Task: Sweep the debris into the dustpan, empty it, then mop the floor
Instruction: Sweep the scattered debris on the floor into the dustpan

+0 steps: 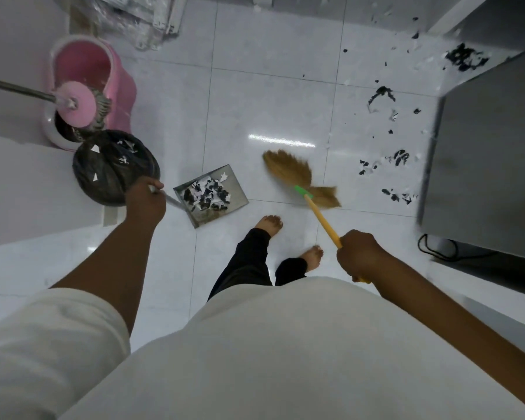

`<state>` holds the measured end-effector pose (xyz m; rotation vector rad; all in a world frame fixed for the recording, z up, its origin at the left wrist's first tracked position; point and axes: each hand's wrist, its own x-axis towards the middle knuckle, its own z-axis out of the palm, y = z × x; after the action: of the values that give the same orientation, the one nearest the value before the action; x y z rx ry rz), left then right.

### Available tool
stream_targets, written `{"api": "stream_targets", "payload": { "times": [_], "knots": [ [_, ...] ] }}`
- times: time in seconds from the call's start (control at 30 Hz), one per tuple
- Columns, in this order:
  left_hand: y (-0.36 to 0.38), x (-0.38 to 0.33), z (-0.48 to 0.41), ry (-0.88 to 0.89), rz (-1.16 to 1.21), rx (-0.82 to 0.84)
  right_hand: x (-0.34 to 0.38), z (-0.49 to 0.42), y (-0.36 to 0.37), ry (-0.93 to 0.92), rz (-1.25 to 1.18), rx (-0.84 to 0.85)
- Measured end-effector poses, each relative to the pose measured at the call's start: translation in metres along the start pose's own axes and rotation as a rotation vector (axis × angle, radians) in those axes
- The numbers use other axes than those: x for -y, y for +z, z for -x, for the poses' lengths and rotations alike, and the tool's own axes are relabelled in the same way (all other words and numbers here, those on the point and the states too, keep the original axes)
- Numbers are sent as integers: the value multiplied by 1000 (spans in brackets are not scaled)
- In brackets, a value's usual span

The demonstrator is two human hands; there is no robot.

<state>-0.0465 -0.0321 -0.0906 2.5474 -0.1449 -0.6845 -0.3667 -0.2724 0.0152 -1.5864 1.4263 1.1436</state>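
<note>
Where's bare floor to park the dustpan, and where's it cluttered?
Bare tiles lie between the pink mop bucket and the broom, and beyond the dustpan. Crowded: debris along the grey cabinet at right; bin bag beside the bucket.

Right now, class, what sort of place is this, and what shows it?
Probably a tiled indoor room, home or office: glossy white floor tiles, a pink mop bucket, a black-lined bin.

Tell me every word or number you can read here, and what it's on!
None can be read. The pink mop bucket, broom and dustpan show no print or label.
The black and white paper scraps in the dustpan and on the floor are too small and blurred to tell whether they carry letters.
</note>
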Motion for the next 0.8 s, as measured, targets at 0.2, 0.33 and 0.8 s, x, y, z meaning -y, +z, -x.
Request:
{"api": "stream_targets", "payload": {
  "times": [0.2, 0.33, 0.8],
  "knots": [
    [-3, 8, 1, -8, -7, -40, -16, 13, -12, -95, -146, 80],
    [-17, 21, 5, -81, 57, -50, -28, 26, -25, -166, -95, 32],
    [-40, 92, 47, -337, 280, -236, 180, -30, -49, -393, 527, -292]
  ]
}}
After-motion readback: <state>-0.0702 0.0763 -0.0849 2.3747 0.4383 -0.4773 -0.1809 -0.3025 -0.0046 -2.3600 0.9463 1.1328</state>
